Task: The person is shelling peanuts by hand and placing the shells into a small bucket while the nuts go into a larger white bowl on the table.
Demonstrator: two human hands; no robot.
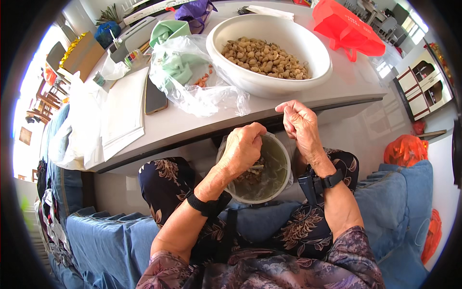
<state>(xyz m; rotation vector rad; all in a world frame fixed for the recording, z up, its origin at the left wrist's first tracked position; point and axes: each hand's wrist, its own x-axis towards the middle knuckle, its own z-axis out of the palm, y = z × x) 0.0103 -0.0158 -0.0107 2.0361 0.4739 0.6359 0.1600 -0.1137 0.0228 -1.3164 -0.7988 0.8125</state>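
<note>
My left hand (242, 146), fingers curled, hovers over a round bin (287, 173) between my knees; whether anything is inside its fingers is hidden. The bin has a clear plastic liner, with brownish scraps at its left side. To the right, my right hand (297, 121) is raised near the table edge, fingers bent in; I cannot tell if it pinches something small. Beyond both hands, a large white plastic basin (249, 81) on the table holds a heap of unshelled peanuts (267, 57). Left of it, a few reddish shelled peanuts (203, 80) lie by a clear plastic bag (202, 101).
The grey table (346, 86) also bears a smartphone (155, 97), a stack of white paper (124, 108), a light green cloth (169, 32), a purple bag (195, 16) and a red bag (348, 29). Blue-covered seating (104, 234) lies around me. A red plastic bag (406, 150) sits at the right.
</note>
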